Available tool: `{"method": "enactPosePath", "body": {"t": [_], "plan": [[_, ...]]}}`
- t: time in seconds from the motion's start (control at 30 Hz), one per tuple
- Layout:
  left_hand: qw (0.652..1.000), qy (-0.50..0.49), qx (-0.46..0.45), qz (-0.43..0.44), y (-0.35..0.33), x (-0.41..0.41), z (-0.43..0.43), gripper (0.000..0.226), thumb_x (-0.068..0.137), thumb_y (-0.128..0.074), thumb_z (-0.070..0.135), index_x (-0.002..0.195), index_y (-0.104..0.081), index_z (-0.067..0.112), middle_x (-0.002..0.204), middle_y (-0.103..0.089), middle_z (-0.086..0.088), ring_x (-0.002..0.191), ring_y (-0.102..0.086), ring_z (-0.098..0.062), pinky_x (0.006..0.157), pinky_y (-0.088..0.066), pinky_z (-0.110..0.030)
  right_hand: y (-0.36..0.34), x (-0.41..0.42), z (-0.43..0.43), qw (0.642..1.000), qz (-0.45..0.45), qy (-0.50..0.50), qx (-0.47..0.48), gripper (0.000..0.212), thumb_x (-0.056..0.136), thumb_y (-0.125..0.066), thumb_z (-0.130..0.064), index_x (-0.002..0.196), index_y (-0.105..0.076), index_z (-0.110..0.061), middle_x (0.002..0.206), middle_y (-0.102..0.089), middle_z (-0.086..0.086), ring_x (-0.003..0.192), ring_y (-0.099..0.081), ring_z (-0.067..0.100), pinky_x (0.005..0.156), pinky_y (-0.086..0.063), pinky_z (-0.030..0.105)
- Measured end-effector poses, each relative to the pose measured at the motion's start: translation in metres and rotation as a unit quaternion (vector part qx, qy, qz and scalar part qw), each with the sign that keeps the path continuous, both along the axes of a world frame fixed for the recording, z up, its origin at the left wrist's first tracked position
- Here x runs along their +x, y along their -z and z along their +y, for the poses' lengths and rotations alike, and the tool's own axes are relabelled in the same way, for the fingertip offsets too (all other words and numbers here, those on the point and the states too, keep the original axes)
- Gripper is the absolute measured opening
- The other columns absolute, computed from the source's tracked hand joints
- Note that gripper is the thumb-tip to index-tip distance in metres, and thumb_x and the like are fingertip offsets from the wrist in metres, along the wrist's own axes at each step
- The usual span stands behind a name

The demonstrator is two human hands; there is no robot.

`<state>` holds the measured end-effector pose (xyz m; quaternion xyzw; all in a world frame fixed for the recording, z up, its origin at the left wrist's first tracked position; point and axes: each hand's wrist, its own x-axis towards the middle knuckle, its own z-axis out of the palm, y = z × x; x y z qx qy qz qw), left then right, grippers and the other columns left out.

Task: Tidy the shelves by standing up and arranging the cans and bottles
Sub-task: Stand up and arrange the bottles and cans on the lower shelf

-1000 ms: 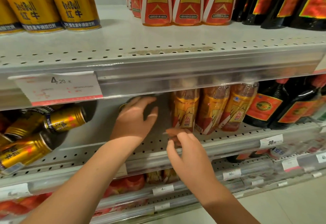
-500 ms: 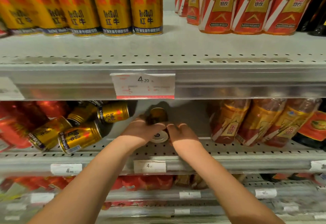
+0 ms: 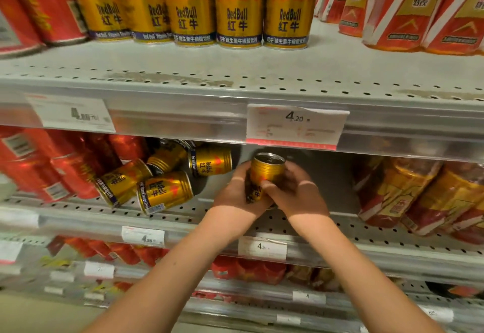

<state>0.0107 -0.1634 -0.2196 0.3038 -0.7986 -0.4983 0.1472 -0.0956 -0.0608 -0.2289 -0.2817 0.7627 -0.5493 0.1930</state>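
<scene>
Gold metal can point(image 3: 267, 171), lying end-on before, now near upright, left grip point(image 3: 234, 193) and right grip point(image 3: 297, 193) curled round it, perhaps just off perforated grey shelf point(image 3: 348, 229), right of toppled gold cans point(image 3: 165, 191).

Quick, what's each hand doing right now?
Left hand: holds the gold can.
Right hand: holds the same can.
</scene>
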Motion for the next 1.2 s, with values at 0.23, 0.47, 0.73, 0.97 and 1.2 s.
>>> {"method": "enactPosePath", "body": {"t": [0.23,0.47,0.73,0.97,1.2], "plan": [[0.984,0.045,-0.158,-0.072,-0.016,0.036,-0.017,0.069,0.09,-0.072,0.038,0.15,-0.036,0.041,0.142,-0.052,0.011,0.125,-0.054,-0.01,0.108,-0.047,-0.037,0.014,0.0,0.004,0.998,0.031,-0.046,-0.021,0.063,0.081,-0.082,-0.018,0.116,-0.047,-0.058,0.107,-0.058,-0.049,0.104,-0.055,-0.022,0.08,-0.041,-0.003],[0.912,-0.053,-0.397,-0.089,-0.033,0.106,-0.076,0.057,0.09,-0.067,0.043,0.141,-0.054,0.02,0.13,-0.056,-0.005,0.122,-0.049,-0.027,0.106,-0.04,-0.04,0.02,-0.005,-0.003,0.998,0.032,-0.051,-0.003,0.069,0.077,-0.083,-0.028,0.123,-0.038,-0.054,0.113,-0.055,-0.034,0.099,-0.057,-0.015,0.084,-0.044,0.009],[0.835,0.001,-0.467,-0.292,-0.023,0.117,-0.106,0.079,0.082,-0.06,0.065,0.143,-0.042,0.019,0.133,-0.055,-0.005,0.122,-0.045,-0.027,0.101,-0.037,-0.037,0.023,0.003,-0.021,0.989,0.073,-0.003,0.127,0.078,0.066,-0.075,-0.067,0.133,-0.048,-0.036,0.115,-0.063,-0.01,0.105,-0.063,0.016,0.094,-0.052,0.038],[0.99,-0.01,-0.14,0.002,-0.036,0.079,-0.074,0.072,0.072,-0.078,0.061,0.135,-0.048,0.041,0.12,-0.062,0.017,0.109,-0.06,-0.005,0.092,-0.05,-0.021,0.026,0.006,-0.023,0.993,0.063,0.019,0.102,0.085,0.056,-0.073,-0.074,0.13,-0.05,-0.038,0.111,-0.065,-0.015,0.102,-0.065,0.011,0.09,-0.052,0.032],[0.994,0.012,-0.001,0.106,-0.059,0.01,-0.052,0.056,0.078,-0.08,0.053,0.126,-0.062,0.031,0.116,-0.07,0.013,0.11,-0.064,-0.01,0.098,-0.051,-0.03,0.03,0.01,-0.026,0.994,0.063,0.023,0.087,0.076,0.065,-0.077,-0.065,0.131,-0.05,-0.04,0.103,-0.061,-0.026,0.092,-0.061,-0.004,0.08,-0.047,0.018]]}}
